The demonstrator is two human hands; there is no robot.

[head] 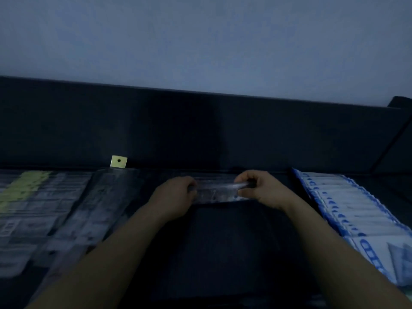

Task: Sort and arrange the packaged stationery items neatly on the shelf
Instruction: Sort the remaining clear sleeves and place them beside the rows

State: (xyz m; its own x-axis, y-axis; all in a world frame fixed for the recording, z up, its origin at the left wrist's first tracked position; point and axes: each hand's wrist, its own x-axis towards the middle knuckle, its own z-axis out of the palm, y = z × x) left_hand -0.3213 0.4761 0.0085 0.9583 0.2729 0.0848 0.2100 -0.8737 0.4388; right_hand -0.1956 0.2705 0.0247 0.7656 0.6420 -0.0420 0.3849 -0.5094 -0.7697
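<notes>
Left hand [176, 192] and right hand [258, 188] pinch a clear packet [217, 192].
Blue-white packets [347, 208] right of it, yellow-labelled packets [33, 197] left (dim, blurred).

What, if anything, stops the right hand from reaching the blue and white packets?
Likely yes, reachable: the right hand pinches the clear packet, but nothing lies between it and the blue and white packets.

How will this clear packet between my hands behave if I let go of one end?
Probably floppy: the clear packet looks like thin film, and the left hand and right hand each hold an end. Its glossy sheen suggests it may slip. Likely light, since a light pinch seems enough to hold it.
</notes>
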